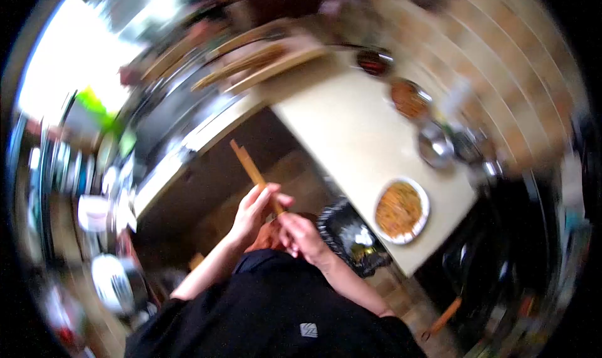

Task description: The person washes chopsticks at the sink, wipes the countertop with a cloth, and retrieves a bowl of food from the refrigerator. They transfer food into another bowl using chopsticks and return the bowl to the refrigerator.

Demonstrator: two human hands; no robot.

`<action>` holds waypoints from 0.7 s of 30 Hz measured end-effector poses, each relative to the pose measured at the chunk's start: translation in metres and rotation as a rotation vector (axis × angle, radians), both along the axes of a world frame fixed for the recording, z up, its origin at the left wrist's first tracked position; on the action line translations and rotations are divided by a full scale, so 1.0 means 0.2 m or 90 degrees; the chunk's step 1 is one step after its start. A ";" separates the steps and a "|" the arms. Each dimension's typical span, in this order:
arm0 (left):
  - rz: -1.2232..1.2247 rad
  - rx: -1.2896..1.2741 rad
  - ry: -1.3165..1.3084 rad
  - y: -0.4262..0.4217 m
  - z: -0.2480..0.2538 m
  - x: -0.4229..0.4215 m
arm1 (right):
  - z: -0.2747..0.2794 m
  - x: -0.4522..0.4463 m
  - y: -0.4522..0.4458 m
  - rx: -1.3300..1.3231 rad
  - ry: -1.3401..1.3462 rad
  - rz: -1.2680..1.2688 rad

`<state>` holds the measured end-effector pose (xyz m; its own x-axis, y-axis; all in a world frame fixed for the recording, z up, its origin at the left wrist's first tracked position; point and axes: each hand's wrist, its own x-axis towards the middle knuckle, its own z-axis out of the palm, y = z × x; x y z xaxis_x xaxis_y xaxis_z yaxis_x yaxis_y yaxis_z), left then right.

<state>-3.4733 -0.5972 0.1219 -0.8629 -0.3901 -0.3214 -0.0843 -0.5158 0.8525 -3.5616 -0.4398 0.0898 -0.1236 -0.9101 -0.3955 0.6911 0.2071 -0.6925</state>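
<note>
A pair of wooden chopsticks (249,165) points up and to the left in front of my body. Around their middle, the fingers of my left hand (256,209) are closed. My right hand (302,234) is closed at their lower end, close beside my left hand. Both hands are above the floor, to the left of the pale counter (351,142). A white oval plate (411,237) of orange and yellow shredded food (399,209) lies on the counter, right of my hands. Motion blur hides the fine detail of the fingers.
Below the counter stands a black-lined bin (357,236). Metal bowls (435,143) and a bowl of reddish food (409,100) line the tiled wall. A sink (179,110) is at the upper left; a pan with a wooden handle (444,317) is at the lower right.
</note>
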 end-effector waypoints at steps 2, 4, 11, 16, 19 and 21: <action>0.120 0.016 0.029 -0.16 0.02 0.21 | 0.02 0.16 -0.16 -0.017 -0.123 -0.020; 0.222 0.052 0.039 -0.26 0.07 0.40 | -0.02 0.31 -0.29 0.016 -0.219 -0.053; 0.224 0.186 0.090 -0.62 -0.13 0.84 | -0.17 0.78 -1.02 0.063 -0.375 -0.156; 0.318 0.116 -0.013 -1.13 -0.15 1.21 | -0.24 1.02 -1.44 0.152 -0.078 -0.008; 0.398 0.091 -0.036 -1.44 -0.17 1.48 | -0.20 1.09 -1.67 0.127 0.068 -0.007; 0.449 0.092 -0.047 -1.58 -0.20 1.60 | -0.23 1.04 -1.76 0.132 0.136 -0.031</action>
